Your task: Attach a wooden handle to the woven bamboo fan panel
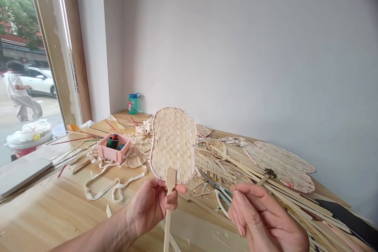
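My left hand (153,204) is closed around the flat wooden handle (170,183) of a woven fan (173,141). The fan stands upright, facing me, its pale strips woven in a checked pattern and its rim bound with stitched edging. To its right, my right hand (262,214) is closed in a pinch between thumb and forefinger. A thin needle (233,181) pokes up from those fingertips, apart from the fan. Just behind the right hand, scissors (218,189) with pale handles lie on the table.
A pink basket (113,153) of thread spools (112,141) sits left, near white ribbon (102,197). Bamboo strips (230,159) and another woven fan (280,163) spread across the right. A black phone-like slab (348,220) lies far right. A teal bottle (132,104) stands at the back.
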Available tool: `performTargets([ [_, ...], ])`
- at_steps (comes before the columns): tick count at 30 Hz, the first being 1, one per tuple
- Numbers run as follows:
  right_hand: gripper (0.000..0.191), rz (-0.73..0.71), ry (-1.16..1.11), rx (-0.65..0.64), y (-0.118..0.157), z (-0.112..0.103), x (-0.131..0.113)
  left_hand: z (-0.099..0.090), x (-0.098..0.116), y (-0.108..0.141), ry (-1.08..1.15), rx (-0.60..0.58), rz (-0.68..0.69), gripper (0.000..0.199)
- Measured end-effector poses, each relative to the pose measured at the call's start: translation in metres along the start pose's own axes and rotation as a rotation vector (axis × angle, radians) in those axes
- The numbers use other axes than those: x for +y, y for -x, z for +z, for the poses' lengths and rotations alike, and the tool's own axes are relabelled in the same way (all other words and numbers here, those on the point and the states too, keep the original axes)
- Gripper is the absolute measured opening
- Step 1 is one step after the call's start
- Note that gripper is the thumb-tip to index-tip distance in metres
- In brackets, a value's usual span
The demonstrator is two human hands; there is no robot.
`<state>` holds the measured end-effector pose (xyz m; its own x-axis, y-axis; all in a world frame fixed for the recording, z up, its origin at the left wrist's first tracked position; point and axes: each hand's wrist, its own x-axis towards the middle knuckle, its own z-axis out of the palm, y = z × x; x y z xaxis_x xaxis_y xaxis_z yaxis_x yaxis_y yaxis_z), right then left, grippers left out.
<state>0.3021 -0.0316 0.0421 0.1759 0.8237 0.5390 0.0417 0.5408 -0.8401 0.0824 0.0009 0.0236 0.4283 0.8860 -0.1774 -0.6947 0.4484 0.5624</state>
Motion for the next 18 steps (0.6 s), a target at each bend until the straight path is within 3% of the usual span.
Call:
performTargets([
  [3, 0.019, 0.01, -0.003, 0.003, -0.001, 0.001, 0.0, 0.003, 0.0, 0.001, -0.017, 0.028, 0.017, 0.016],
  [10, 0.018, -0.021, -0.026, 0.04, -0.003, 0.002, -0.006, 0.009, -0.003, 0.005, -0.124, -0.027, 0.118, 0.013],
  [18, 0.011, -0.105, -0.011, 0.037, 0.003, 0.002, -0.013, 0.007, -0.009, 0.012, -0.468, 0.014, 0.245, 0.036],
])
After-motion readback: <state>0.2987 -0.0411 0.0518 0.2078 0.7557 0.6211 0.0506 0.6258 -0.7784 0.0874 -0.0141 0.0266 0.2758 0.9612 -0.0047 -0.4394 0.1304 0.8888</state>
